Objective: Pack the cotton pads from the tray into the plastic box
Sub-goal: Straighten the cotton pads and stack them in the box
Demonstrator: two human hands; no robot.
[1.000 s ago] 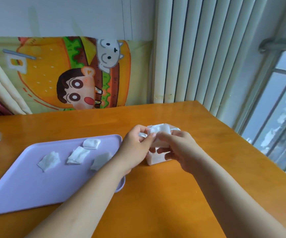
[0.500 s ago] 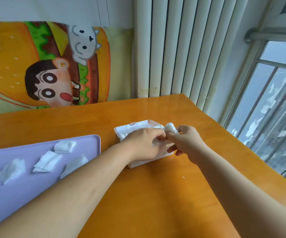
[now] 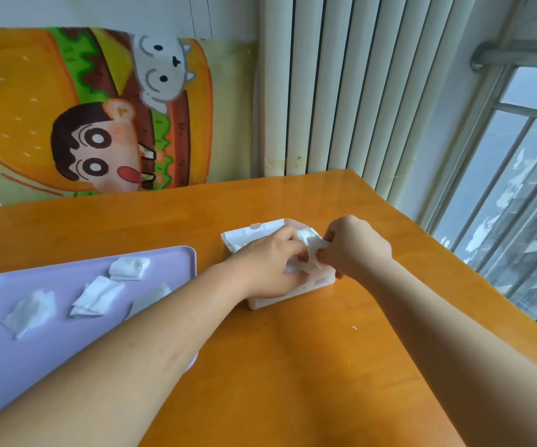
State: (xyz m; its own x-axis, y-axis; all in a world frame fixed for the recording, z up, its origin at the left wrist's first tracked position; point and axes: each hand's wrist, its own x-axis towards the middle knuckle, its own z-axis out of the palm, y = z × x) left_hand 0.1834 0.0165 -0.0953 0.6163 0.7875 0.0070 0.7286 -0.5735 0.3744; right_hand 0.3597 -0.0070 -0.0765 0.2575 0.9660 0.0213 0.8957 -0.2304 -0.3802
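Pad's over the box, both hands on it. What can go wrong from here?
1. The cotton pad, pinched bunched between the left hand and right hand above the plastic box, may go in crumpled or catch on the rim.
2. The left forearm lies over the tray at its near corner, partly hiding one loose pad; pulling back could drag it off.

The orange wooden table (image 3: 260, 375) carries a lilac tray (image 3: 34, 356), with a white plastic box (image 3: 288, 296) just right of the tray and a tiny white fleck (image 3: 354, 327) farther right.
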